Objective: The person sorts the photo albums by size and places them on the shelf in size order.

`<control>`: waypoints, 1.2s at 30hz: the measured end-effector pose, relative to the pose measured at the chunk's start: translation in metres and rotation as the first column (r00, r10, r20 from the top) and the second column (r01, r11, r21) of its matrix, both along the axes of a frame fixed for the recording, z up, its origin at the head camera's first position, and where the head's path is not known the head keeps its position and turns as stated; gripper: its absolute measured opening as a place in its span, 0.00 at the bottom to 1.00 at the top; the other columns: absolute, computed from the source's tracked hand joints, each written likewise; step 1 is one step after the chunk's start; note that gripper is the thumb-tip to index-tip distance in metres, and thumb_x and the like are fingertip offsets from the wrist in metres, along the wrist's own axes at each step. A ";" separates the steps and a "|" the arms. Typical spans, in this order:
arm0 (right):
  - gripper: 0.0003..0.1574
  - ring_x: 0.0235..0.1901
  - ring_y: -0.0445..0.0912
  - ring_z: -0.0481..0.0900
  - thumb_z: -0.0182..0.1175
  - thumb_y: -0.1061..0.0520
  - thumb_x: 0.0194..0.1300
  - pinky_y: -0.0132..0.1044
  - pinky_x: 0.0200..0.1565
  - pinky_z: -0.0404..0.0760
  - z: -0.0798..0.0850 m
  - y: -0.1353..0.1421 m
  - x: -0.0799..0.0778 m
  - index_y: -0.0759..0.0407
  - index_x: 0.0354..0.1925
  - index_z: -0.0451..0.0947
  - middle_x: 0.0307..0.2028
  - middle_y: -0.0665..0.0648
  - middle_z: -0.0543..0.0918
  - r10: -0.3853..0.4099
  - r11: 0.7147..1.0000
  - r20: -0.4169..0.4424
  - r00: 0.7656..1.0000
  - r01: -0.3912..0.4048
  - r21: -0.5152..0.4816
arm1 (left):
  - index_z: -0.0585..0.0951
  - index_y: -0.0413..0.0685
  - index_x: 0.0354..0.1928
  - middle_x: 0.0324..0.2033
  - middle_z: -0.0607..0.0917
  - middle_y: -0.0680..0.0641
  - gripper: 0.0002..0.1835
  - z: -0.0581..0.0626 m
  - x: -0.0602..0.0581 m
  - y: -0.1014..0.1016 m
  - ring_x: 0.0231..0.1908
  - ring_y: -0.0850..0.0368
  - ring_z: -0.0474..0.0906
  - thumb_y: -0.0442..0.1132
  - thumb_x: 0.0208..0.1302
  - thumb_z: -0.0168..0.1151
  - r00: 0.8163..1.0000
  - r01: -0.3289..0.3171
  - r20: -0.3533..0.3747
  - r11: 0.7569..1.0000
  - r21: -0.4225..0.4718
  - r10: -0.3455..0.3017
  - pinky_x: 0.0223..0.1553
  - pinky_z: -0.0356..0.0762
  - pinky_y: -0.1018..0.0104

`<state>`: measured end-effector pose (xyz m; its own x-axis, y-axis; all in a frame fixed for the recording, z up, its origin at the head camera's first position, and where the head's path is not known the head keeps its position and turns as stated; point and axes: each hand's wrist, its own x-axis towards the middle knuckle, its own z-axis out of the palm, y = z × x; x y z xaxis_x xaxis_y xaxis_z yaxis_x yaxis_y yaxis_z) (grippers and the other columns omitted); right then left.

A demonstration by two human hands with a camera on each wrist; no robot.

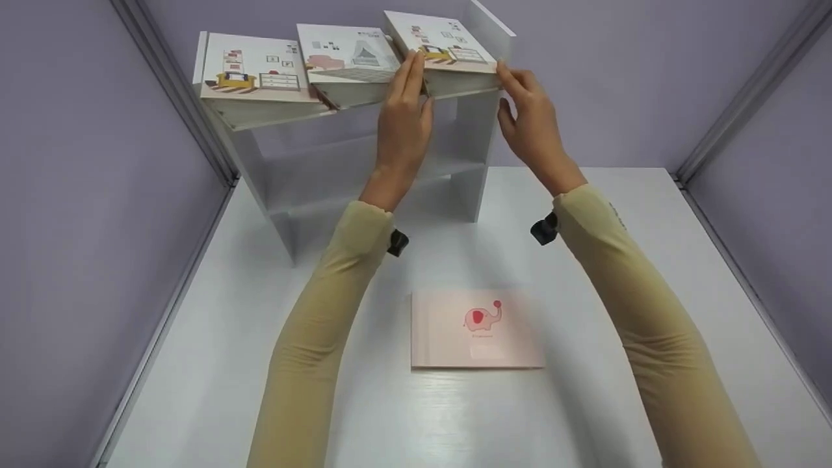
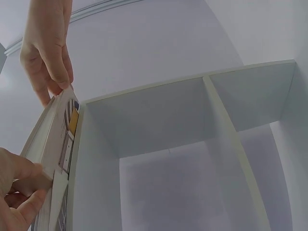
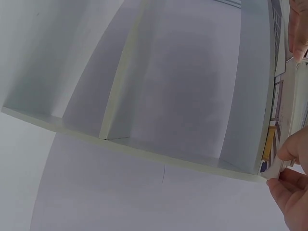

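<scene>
A thick white book [image 1: 445,45] with a room drawing on its cover lies at the right end of a white shelf unit's top. My left hand [image 1: 404,120] pinches its near left corner, the fingers lying over the cover. At the near right corner, my right hand [image 1: 534,120] grips the same book between thumb and fingers. From below, the left wrist view shows the left hand [image 2: 17,190] on the book's front edge. The right hand [image 3: 293,185] grips the corner at the shelf's end in the right wrist view.
Two similar books, a middle one [image 1: 351,55] and a left one [image 1: 253,71], lie beside it on the shelf unit [image 1: 481,143]. A pink book [image 1: 448,338] with an elephant lies on the white table [image 1: 214,377]. Purple panels [image 1: 78,195] stand around the table.
</scene>
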<state>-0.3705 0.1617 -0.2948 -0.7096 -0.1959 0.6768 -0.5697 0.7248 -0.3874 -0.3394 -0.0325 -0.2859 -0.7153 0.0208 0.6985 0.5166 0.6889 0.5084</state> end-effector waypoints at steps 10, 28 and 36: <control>0.36 0.55 0.50 0.72 0.46 0.68 0.64 0.44 0.51 0.72 -0.001 0.003 -0.001 0.52 0.69 0.58 0.57 0.61 0.72 0.021 0.999 0.026 0.999 -0.022 0.047 | 0.63 0.43 0.67 0.66 0.64 0.44 0.30 0.005 -0.003 0.000 0.67 0.56 0.58 0.30 0.63 0.57 0.998 -0.055 -0.015 0.997 -0.061 0.054 0.62 0.56 0.79; 0.40 0.64 0.47 0.62 0.47 0.70 0.59 0.40 0.62 0.65 0.000 0.003 -0.003 0.56 0.70 0.56 0.65 0.59 0.66 0.034 0.997 0.048 0.998 -0.038 0.071 | 0.62 0.47 0.68 0.67 0.63 0.47 0.30 0.014 -0.004 0.003 0.66 0.58 0.60 0.30 0.64 0.55 0.990 -0.114 0.066 0.989 -0.097 0.121 0.58 0.65 0.78; 0.42 0.69 0.48 0.54 0.47 0.67 0.59 0.42 0.67 0.58 -0.002 0.000 -0.004 0.57 0.71 0.50 0.69 0.59 0.58 0.006 0.991 0.080 0.997 -0.016 0.136 | 0.64 0.48 0.67 0.66 0.65 0.47 0.29 0.014 -0.008 0.003 0.62 0.56 0.66 0.30 0.64 0.54 0.983 -0.162 0.067 0.979 -0.124 0.171 0.51 0.74 0.72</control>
<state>-0.3741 0.1622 -0.2964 -0.7570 -0.2906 0.5853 -0.5495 0.7677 -0.3297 -0.3470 -0.0292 -0.2716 -0.7673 -0.0242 0.6408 0.3519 0.8195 0.4523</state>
